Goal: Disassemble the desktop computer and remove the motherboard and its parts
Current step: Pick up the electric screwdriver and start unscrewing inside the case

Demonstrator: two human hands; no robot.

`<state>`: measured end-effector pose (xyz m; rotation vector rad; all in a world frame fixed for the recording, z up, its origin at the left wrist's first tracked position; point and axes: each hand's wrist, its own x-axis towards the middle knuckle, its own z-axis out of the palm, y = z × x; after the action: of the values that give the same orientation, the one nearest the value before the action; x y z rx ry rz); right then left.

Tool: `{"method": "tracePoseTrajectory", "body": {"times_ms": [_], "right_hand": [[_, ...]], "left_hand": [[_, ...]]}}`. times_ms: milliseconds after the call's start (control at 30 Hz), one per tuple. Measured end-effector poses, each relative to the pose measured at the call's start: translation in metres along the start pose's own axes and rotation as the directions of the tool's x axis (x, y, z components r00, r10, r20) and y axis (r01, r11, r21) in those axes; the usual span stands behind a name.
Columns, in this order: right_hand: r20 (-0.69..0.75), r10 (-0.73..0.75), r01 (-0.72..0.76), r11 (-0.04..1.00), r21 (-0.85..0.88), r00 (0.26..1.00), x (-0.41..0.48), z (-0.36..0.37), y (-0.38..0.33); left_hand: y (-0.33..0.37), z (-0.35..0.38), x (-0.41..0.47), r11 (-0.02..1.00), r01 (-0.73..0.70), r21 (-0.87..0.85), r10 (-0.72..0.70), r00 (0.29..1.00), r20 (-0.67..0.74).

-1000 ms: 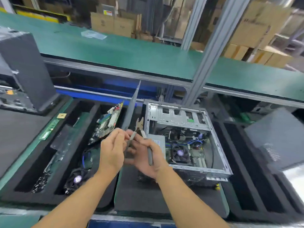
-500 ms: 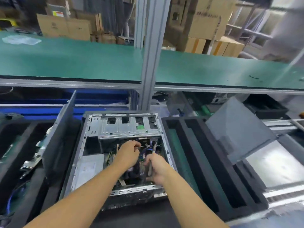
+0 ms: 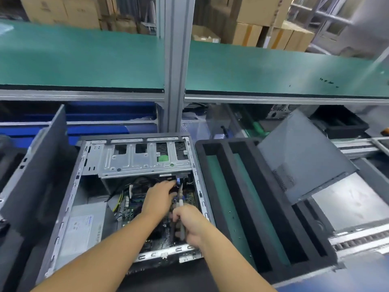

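Pliers (image 3: 180,194), gripped in the right hand (image 3: 190,223), point away toward the wires (image 3: 147,180) at the far end of the open computer case (image 3: 84,186), where the nearer left hand (image 3: 159,196) pinches them over the green board (image 3: 134,204).

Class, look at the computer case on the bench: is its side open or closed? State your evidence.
Open. The computer case lies on its side with no cover; the motherboard and cables show, and both hands reach inside.

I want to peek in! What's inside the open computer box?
Inside the computer case sit a green motherboard, cables and a silver drive cage. The left hand and right hand, holding pliers, cover the middle.
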<state>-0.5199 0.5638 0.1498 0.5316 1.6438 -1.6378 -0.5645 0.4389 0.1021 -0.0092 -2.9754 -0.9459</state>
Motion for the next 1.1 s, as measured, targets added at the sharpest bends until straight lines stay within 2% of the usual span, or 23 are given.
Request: {"method": "tracePoseTrajectory", "body": {"times_ms": [67, 167, 367, 633, 800, 1000, 1100], "right_hand": [[-0.003, 0.03, -0.03, 1.0, 0.004, 1.0, 0.001, -0.001, 0.0], [-0.005, 0.063, -0.062, 0.997, 0.044, 0.998, 0.001, -0.001, 0.0], [0.053, 0.029, -0.029, 1.0, 0.003, 0.998, -0.004, -0.003, -0.002], [0.158, -0.014, 0.001, 0.997, 0.082, 0.987, -0.013, -0.009, -0.005], [0.252, -0.038, 0.012, 0.995, 0.104, 0.967, -0.017, -0.01, -0.007], [0.227, 0.006, -0.02, 0.998, 0.058, 0.974, -0.016, -0.008, -0.007], [0.198, 0.035, -0.044, 0.998, 0.041, 0.98, -0.016, -0.005, -0.007]], "left_hand": [[-0.001, 0.001, 0.0, 0.993, 0.005, -0.119, -0.006, 1.0, -0.011], [-0.005, -0.001, 0.004, 0.986, 0.005, -0.166, -0.006, 1.0, -0.005], [-0.009, -0.009, -0.001, 0.962, 0.018, -0.273, 0.022, 0.989, 0.144], [-0.016, -0.029, 0.01, 0.925, 0.082, -0.37, 0.022, 0.963, 0.269], [-0.022, -0.032, 0.013, 0.864, 0.138, -0.484, 0.04, 0.94, 0.34], [-0.018, -0.023, 0.007, 0.842, 0.182, -0.508, -0.03, 0.956, 0.293], [-0.012, -0.014, 0.001, 0.876, 0.177, -0.449, -0.098, 0.976, 0.195]]}}
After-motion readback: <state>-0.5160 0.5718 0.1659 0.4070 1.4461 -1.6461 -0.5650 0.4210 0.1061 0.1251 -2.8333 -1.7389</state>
